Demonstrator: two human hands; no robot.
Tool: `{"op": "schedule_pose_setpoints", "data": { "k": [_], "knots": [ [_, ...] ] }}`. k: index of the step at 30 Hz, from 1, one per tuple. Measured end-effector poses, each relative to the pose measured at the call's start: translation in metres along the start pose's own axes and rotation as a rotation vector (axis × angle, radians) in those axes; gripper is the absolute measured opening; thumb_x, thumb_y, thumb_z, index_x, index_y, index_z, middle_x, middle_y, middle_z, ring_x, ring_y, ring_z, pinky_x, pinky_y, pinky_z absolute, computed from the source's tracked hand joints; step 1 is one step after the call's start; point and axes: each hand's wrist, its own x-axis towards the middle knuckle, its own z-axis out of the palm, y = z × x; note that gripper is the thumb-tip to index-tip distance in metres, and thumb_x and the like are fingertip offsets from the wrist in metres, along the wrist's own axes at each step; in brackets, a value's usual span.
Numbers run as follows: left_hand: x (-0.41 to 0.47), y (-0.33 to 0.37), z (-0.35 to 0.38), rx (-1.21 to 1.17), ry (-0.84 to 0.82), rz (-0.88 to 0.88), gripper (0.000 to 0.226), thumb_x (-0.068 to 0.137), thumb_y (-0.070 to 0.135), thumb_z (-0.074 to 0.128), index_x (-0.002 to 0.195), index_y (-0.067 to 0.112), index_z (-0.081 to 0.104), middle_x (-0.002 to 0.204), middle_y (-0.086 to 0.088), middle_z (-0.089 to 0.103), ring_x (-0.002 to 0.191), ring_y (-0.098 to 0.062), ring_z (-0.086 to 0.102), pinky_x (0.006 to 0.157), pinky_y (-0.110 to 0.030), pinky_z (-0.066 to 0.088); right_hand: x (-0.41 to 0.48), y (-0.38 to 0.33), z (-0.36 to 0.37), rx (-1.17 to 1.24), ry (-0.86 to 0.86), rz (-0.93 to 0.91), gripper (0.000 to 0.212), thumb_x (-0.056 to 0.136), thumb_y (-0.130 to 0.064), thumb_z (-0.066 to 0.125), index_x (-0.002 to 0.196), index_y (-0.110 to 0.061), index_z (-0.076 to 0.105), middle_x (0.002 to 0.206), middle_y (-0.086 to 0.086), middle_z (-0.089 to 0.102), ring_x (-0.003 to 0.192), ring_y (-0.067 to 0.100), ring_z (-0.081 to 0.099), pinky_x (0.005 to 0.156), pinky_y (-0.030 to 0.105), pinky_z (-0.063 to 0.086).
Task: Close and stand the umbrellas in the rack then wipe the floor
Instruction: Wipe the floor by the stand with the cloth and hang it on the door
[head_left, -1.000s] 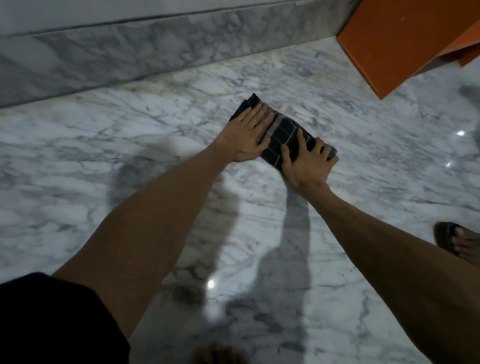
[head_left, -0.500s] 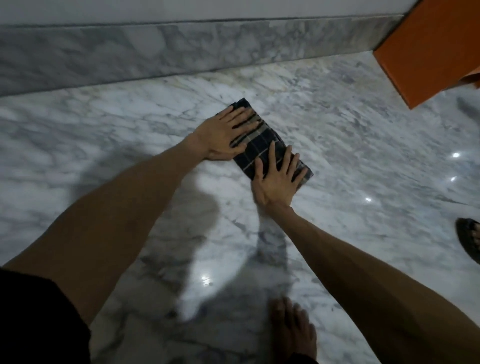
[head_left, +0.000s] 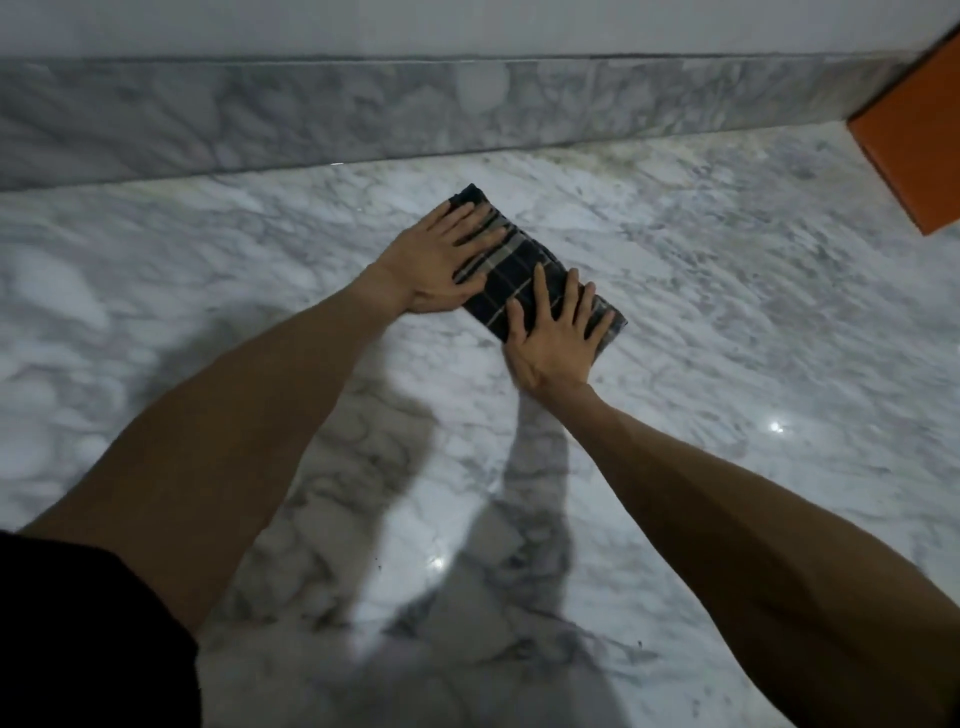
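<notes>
Folded plaid cloth (head_left: 524, 275) on marble floor (head_left: 727, 322), left hand (head_left: 436, 265) and right hand (head_left: 553, 343) pressing flat, fingers spread.

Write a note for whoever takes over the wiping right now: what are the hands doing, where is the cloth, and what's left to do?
Left hand: flat, fingers straight, pressing on the far end of the cloth.
Right hand: flat, fingers spread, pressing on the near end.
The cloth is folded, dark plaid, and lies on the marble floor, a little out from the skirting. An orange object sits at the right edge.
Done: wiping is under way. No umbrellas or rack are in view, so I cannot tell whether that part is finished.
Left: probably wipe the rest of the floor, then check the rack.
</notes>
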Motion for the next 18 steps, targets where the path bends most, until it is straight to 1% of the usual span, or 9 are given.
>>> {"op": "schedule_pose_setpoints", "data": {
  "k": [2, 5, 7, 11, 13, 15, 16, 17, 18],
  "knots": [
    [-0.004, -0.004, 0.001, 0.0, 0.004, -0.029, 0.067, 0.095, 0.057, 0.014, 0.155, 0.029, 0.004, 0.162, -0.003, 0.004, 0.15, -0.018, 0.0, 0.122, -0.04, 0.001, 0.001, -0.003, 0.002, 0.001, 0.023, -0.027, 0.066, 0.095, -0.065, 0.011, 0.155, -0.037, 0.005, 0.163, 0.003, -0.007, 0.149, 0.026, -0.013, 0.116, 0.055, -0.014],
    [-0.002, 0.002, -0.001, 0.013, -0.017, -0.019, 0.066, 0.096, 0.056, 0.015, 0.155, 0.028, 0.004, 0.162, -0.003, 0.004, 0.15, -0.019, 0.0, 0.122, -0.04, 0.001, 0.003, 0.002, 0.005, 0.006, 0.034, -0.017, 0.067, 0.095, -0.066, 0.01, 0.155, -0.038, 0.005, 0.163, 0.002, -0.007, 0.149, 0.025, -0.013, 0.115, 0.054, -0.016],
    [-0.005, 0.006, -0.004, 0.004, -0.029, -0.056, 0.065, 0.096, 0.055, 0.015, 0.155, 0.03, 0.002, 0.162, -0.003, 0.001, 0.15, -0.018, -0.002, 0.122, -0.039, -0.001, 0.001, 0.001, 0.005, 0.007, 0.039, -0.023, 0.066, 0.095, -0.066, 0.011, 0.155, -0.039, 0.005, 0.164, 0.002, -0.006, 0.149, 0.025, -0.013, 0.115, 0.054, -0.016],
    [-0.024, 0.015, -0.01, -0.013, -0.058, -0.099, 0.065, 0.094, 0.056, 0.013, 0.154, 0.032, 0.003, 0.162, -0.005, 0.001, 0.15, -0.021, -0.002, 0.122, -0.04, -0.001, -0.016, -0.002, 0.005, 0.025, 0.01, -0.062, 0.065, 0.097, -0.063, 0.013, 0.155, -0.036, 0.004, 0.163, 0.004, -0.007, 0.149, 0.026, -0.013, 0.115, 0.055, -0.016],
    [-0.043, 0.02, -0.013, -0.01, -0.057, -0.117, 0.066, 0.094, 0.056, 0.012, 0.154, 0.032, 0.002, 0.162, -0.005, 0.001, 0.15, -0.021, -0.003, 0.122, -0.04, -0.002, -0.031, -0.004, 0.004, -0.004, -0.008, -0.105, 0.066, 0.097, -0.062, 0.014, 0.156, -0.034, 0.005, 0.163, 0.006, -0.004, 0.149, 0.029, -0.01, 0.115, 0.057, -0.014],
    [-0.065, 0.022, -0.017, -0.016, -0.066, -0.153, 0.067, 0.093, 0.057, 0.012, 0.154, 0.032, 0.002, 0.162, -0.005, 0.001, 0.15, -0.02, -0.003, 0.122, -0.04, -0.002, -0.043, -0.009, 0.002, -0.037, -0.029, -0.158, 0.067, 0.096, -0.062, 0.018, 0.155, -0.032, 0.013, 0.162, 0.01, 0.007, 0.148, 0.033, 0.002, 0.115, 0.061, -0.006],
    [-0.075, 0.023, -0.017, -0.009, -0.069, -0.167, 0.067, 0.093, 0.058, 0.012, 0.154, 0.032, 0.001, 0.162, -0.005, 0.0, 0.15, -0.02, -0.004, 0.122, -0.04, -0.002, -0.046, -0.011, 0.0, -0.069, -0.023, -0.188, 0.067, 0.094, -0.063, 0.021, 0.153, -0.031, 0.021, 0.158, 0.013, 0.017, 0.145, 0.036, 0.012, 0.113, 0.063, 0.002],
    [-0.085, 0.025, -0.017, 0.0, -0.073, -0.179, 0.067, 0.093, 0.058, 0.012, 0.154, 0.033, 0.001, 0.162, -0.004, 0.0, 0.15, -0.02, -0.004, 0.122, -0.04, -0.002, -0.048, -0.012, -0.003, -0.109, -0.008, -0.222, 0.068, 0.092, -0.065, 0.024, 0.149, -0.029, 0.029, 0.151, 0.016, 0.028, 0.138, 0.037, 0.022, 0.11, 0.064, 0.011],
    [-0.097, 0.026, -0.018, 0.003, -0.079, -0.194, 0.067, 0.093, 0.058, 0.013, 0.154, 0.033, 0.0, 0.162, -0.004, -0.001, 0.149, -0.019, -0.005, 0.122, -0.04, -0.002, -0.05, -0.014, -0.005, -0.145, 0.008, -0.263, 0.068, 0.09, -0.066, 0.026, 0.145, -0.027, 0.036, 0.143, 0.017, 0.036, 0.131, 0.037, 0.029, 0.107, 0.064, 0.017]
  ]
}}
